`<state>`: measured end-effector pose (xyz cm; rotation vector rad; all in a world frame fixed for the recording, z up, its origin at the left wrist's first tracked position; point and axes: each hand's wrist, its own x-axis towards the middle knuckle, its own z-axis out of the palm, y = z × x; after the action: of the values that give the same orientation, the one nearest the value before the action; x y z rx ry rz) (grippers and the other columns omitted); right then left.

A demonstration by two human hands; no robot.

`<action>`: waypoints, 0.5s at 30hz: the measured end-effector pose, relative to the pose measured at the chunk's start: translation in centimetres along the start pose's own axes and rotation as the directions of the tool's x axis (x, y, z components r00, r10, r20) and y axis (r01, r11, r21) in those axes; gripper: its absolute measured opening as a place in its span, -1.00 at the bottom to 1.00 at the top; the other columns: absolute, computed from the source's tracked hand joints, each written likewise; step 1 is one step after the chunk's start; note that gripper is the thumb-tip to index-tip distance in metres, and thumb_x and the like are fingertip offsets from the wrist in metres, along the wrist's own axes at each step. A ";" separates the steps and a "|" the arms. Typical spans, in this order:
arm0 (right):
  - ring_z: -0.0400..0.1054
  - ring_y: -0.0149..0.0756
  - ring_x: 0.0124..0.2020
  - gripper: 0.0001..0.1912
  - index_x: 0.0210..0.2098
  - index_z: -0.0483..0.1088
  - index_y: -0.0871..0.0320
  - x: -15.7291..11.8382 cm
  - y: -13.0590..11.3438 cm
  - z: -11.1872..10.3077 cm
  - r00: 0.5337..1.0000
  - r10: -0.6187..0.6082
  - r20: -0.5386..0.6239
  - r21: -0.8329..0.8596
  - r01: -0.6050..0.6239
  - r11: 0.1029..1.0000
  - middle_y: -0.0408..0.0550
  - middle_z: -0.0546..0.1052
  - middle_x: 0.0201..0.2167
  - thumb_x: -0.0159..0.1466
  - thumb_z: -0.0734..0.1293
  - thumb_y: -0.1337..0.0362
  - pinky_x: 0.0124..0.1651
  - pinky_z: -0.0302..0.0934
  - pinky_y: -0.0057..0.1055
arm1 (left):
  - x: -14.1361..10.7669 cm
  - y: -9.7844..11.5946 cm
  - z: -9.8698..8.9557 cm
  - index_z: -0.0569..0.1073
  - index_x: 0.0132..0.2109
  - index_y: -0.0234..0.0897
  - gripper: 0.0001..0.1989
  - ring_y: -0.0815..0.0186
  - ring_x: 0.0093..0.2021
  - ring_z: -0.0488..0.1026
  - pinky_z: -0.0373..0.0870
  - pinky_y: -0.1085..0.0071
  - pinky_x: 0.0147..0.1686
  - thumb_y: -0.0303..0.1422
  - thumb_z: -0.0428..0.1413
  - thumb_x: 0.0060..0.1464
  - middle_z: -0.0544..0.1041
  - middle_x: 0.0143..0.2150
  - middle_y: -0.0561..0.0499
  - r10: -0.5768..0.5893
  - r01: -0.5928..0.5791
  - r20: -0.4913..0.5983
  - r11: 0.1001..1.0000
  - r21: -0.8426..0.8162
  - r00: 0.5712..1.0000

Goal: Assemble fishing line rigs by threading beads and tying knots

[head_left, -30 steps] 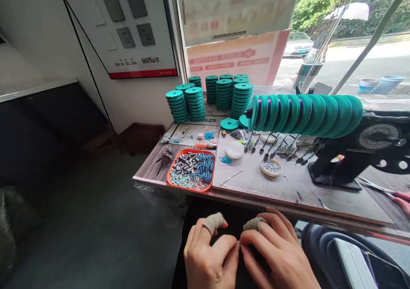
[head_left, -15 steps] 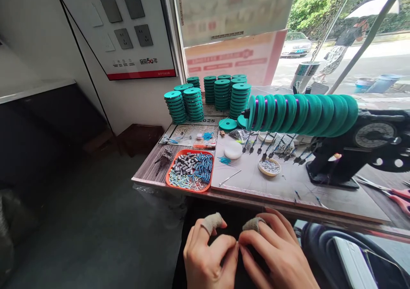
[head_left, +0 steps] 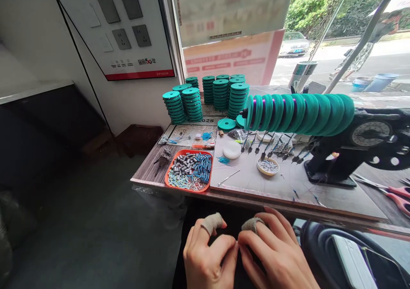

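Low in front of the table edge, my left hand [head_left: 208, 252] pinches with thumb and index finger. The fingertips of my right hand [head_left: 277, 250] are pinched right beside them, the two pinches nearly touching. Whatever lies between the fingers is too small to make out. Each hand has a greyish wrap on one finger. On the table beyond, an orange tray [head_left: 187, 151] holds grey cylinders, blue coiled pieces and small beads. To its right are a white round disc [head_left: 231, 150] and a small round dish [head_left: 268, 174] of tiny beads.
A row of green spools [head_left: 297, 114] sits on a black stand [head_left: 333, 165], with small dark pieces hanging below. Stacked green spools [head_left: 221, 94] stand at the back. Red-handled scissors [head_left: 399, 201] lie at right. A phone [head_left: 384, 267] is at lower right.
The view has shifted slightly, so the table things appear a little further left. Outside, a person under an umbrella has moved right. My hands keep almost the same pinched pose.
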<state>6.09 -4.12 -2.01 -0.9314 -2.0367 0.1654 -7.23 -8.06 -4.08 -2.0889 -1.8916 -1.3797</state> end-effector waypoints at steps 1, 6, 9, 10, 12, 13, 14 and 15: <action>0.23 -0.24 -0.31 -0.70 -0.52 0.36 0.07 0.0 0.0 0.0 1.000 -0.006 0.002 -0.009 0.006 1.000 -0.15 0.39 -0.59 0.27 0.13 0.38 0.05 0.01 -0.29 | 0.0 0.0 0.0 0.47 -0.47 -0.20 -0.82 0.29 -0.40 0.36 0.30 0.40 -0.43 -0.44 0.05 0.06 0.44 -0.34 -0.04 0.003 -0.003 -0.002 1.000 0.002 1.000; 0.23 -0.26 -0.32 -0.70 -0.54 0.34 0.10 0.1 0.1 0.2 0.999 -0.048 -0.016 -0.060 0.047 0.997 -0.15 0.39 -0.59 0.26 0.12 0.41 0.08 -0.02 -0.29 | 0.0 0.0 0.0 0.46 -0.48 -0.21 -0.83 0.30 -0.40 0.34 0.29 0.40 -0.42 -0.46 0.06 0.04 0.44 -0.31 -0.05 0.013 -0.013 0.005 1.000 0.003 1.000; 0.23 -0.26 -0.33 -0.68 -0.56 0.32 0.11 0.1 0.0 0.3 0.998 -0.063 -0.004 -0.076 0.062 0.995 -0.15 0.38 -0.60 0.27 0.11 0.40 0.09 -0.03 -0.28 | -0.1 -0.1 -0.1 0.46 -0.49 -0.22 -0.82 0.29 -0.40 0.34 0.28 0.38 -0.41 -0.46 0.06 0.05 0.45 -0.31 -0.05 0.017 -0.017 -0.001 1.000 0.026 1.000; 0.23 -0.27 -0.33 -0.67 -0.57 0.32 0.11 0.2 -0.1 0.3 0.998 -0.063 0.002 -0.077 0.063 0.995 -0.15 0.38 -0.60 0.28 0.11 0.40 0.09 -0.03 -0.28 | 0.0 0.0 -0.1 0.46 -0.49 -0.22 -0.81 0.29 -0.40 0.34 0.29 0.38 -0.41 -0.46 0.05 0.05 0.46 -0.31 -0.05 0.021 -0.021 -0.002 0.999 0.033 1.000; 0.23 -0.26 -0.33 -0.66 -0.56 0.33 0.11 0.3 -0.3 0.3 0.998 -0.060 0.010 -0.074 0.061 0.995 -0.14 0.38 -0.60 0.29 0.10 0.40 0.09 -0.03 -0.28 | 0.1 0.0 -0.1 0.47 -0.50 -0.21 -0.80 0.28 -0.40 0.36 0.30 0.37 -0.41 -0.45 0.05 0.06 0.47 -0.32 -0.06 0.024 -0.024 -0.004 0.998 0.051 1.000; 0.24 -0.26 -0.33 -0.66 -0.55 0.33 0.11 0.3 -0.4 0.2 0.998 -0.059 0.017 -0.071 0.060 0.996 -0.14 0.39 -0.59 0.30 0.09 0.39 0.08 -0.02 -0.28 | 0.2 0.1 -0.2 0.47 -0.50 -0.21 -0.79 0.27 -0.39 0.38 0.31 0.37 -0.41 -0.44 0.05 0.06 0.49 -0.32 -0.06 0.027 -0.027 -0.001 0.998 0.058 1.000; 0.24 -0.26 -0.33 -0.66 -0.54 0.34 0.11 0.3 -0.4 0.1 0.998 -0.055 0.026 -0.067 0.057 0.996 -0.13 0.39 -0.59 0.30 0.09 0.39 0.05 0.00 -0.28 | 0.3 0.1 -0.2 0.47 -0.50 -0.21 -0.79 0.27 -0.40 0.40 0.33 0.37 -0.42 -0.43 0.05 0.07 0.50 -0.34 -0.06 0.036 -0.036 0.002 0.997 0.063 0.999; 0.23 -0.26 -0.35 -0.65 -0.53 0.35 0.11 0.4 -0.3 -0.1 0.998 -0.050 0.027 -0.063 0.051 0.997 -0.13 0.39 -0.59 0.31 0.08 0.38 0.00 0.04 -0.30 | 0.5 0.1 -0.3 0.48 -0.48 -0.21 -0.80 0.27 -0.43 0.42 0.35 0.38 -0.44 -0.43 0.05 0.07 0.51 -0.38 -0.05 0.052 -0.052 0.007 0.997 0.064 0.999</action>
<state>5.84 -4.10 -1.61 -0.9203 -2.0974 0.0853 -7.41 -7.85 -3.53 -2.0987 -1.8436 -1.2863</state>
